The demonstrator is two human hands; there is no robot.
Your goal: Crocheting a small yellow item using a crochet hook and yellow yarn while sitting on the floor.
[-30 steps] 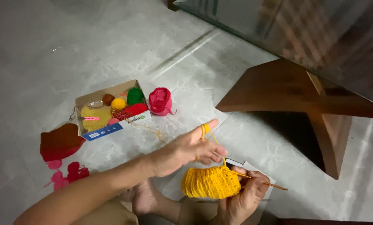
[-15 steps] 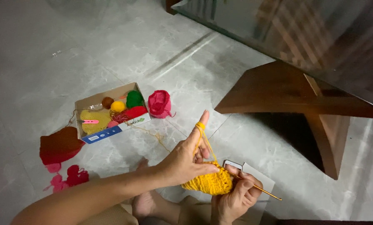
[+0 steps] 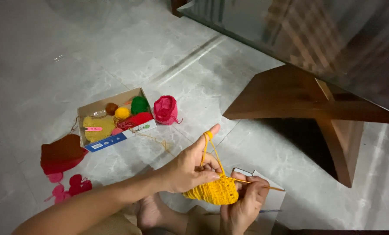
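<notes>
A wooden table base stood on the floor, its top cut off. Left of it lay a cardboard box with a blue label strip, holding yarn balls. The left hand pinched the yellow crochet piece, yarn looped over its forefinger; the right hand gripped a hook, its tip hidden.

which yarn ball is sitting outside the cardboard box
The pink yarn ball, on the floor just right of the cardboard box. The brown, yellow and green balls all lie inside the box.
</notes>
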